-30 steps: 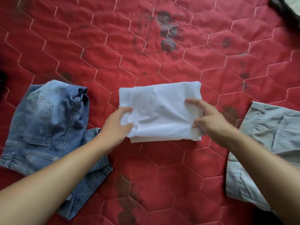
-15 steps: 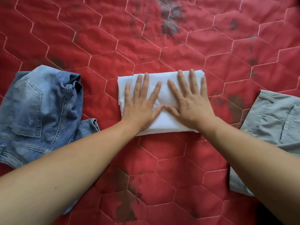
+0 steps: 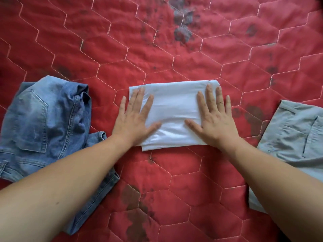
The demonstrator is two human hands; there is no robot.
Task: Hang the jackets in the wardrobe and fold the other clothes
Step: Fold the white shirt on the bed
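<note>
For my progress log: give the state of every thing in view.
White garment: folded flat, under both hands.
Left hand: open, flat on its left end.
Right hand: open, flat on its right end.
Jeans: rumpled, loosely bunched.
Grey trousers: lying flat, partly out of frame.
Quilt: spread out, dark-stained.

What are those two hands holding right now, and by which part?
Nothing is gripped. The left hand and right hand lie flat, fingers straight, pressing the folded white cloth garment at its left and right ends.
</note>
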